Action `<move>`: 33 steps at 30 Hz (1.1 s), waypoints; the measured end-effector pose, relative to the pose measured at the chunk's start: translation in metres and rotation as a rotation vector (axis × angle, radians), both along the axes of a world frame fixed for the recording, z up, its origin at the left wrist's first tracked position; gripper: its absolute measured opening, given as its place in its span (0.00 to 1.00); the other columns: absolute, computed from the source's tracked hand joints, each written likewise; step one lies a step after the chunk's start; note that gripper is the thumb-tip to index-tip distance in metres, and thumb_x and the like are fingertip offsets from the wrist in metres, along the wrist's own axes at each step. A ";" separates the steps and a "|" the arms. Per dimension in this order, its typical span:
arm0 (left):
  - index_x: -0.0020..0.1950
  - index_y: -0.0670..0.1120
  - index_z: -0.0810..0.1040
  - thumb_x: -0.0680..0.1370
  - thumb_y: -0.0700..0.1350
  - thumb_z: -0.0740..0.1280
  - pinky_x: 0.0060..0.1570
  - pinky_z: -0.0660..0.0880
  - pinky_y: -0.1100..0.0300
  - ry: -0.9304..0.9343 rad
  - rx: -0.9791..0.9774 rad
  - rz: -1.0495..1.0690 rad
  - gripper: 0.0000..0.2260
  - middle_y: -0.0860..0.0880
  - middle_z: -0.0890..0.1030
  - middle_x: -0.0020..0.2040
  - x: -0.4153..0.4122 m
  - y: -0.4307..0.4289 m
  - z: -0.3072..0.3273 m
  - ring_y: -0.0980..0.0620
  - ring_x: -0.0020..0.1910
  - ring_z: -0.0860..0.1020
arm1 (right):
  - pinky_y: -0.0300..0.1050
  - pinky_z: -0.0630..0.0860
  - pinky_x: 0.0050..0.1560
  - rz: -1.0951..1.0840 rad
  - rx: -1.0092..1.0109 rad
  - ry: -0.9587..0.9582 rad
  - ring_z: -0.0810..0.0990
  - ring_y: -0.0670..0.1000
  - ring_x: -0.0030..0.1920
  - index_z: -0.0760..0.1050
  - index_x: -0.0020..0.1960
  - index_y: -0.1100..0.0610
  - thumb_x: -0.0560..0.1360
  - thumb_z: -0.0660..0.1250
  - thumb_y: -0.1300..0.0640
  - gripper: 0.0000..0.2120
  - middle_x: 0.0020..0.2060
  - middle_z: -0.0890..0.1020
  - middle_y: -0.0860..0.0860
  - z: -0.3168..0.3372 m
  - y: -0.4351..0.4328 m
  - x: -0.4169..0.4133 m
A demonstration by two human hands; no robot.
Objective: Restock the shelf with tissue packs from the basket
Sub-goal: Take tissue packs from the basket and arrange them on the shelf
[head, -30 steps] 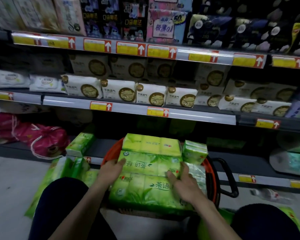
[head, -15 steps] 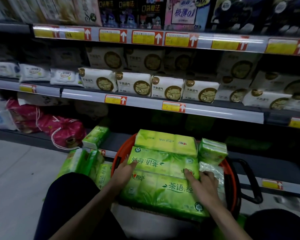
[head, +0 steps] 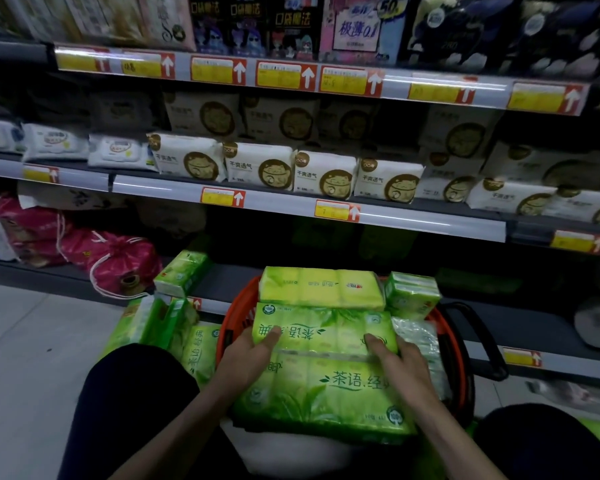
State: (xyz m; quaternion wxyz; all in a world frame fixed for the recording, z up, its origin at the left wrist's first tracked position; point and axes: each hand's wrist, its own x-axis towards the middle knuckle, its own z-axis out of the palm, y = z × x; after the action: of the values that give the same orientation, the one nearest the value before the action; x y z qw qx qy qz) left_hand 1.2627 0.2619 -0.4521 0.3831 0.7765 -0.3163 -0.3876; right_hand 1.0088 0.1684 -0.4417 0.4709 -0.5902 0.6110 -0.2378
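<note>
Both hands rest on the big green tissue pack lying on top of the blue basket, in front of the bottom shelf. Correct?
Not quite: the basket is orange-red, not blue, as the head view shows. The rest holds: the left hand and right hand both rest on the big green tissue pack lying on top of it, in front of the bottom shelf.

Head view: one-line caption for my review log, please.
Both hands, left hand and right hand, rest on a large green tissue pack atop the orange basket before the bottom shelf.

Both hands (head: pixel 253 355) (head: pixel 400 363) reach forward, fingers spread flat.
</note>
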 end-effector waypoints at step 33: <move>0.55 0.38 0.82 0.77 0.43 0.73 0.35 0.83 0.46 0.532 -0.370 0.533 0.10 0.35 0.84 0.46 0.197 0.018 0.016 0.36 0.41 0.86 | 0.53 0.80 0.65 0.445 0.219 -0.380 0.87 0.47 0.56 0.77 0.64 0.48 0.69 0.80 0.50 0.25 0.54 0.88 0.44 0.013 0.018 0.325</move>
State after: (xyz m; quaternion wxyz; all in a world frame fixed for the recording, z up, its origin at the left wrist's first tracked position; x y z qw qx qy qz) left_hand 1.4594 0.2797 -0.4357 0.6713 0.6222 -0.0584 -0.3987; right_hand 1.3337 0.1864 -0.4289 0.6779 -0.6003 0.3898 -0.1678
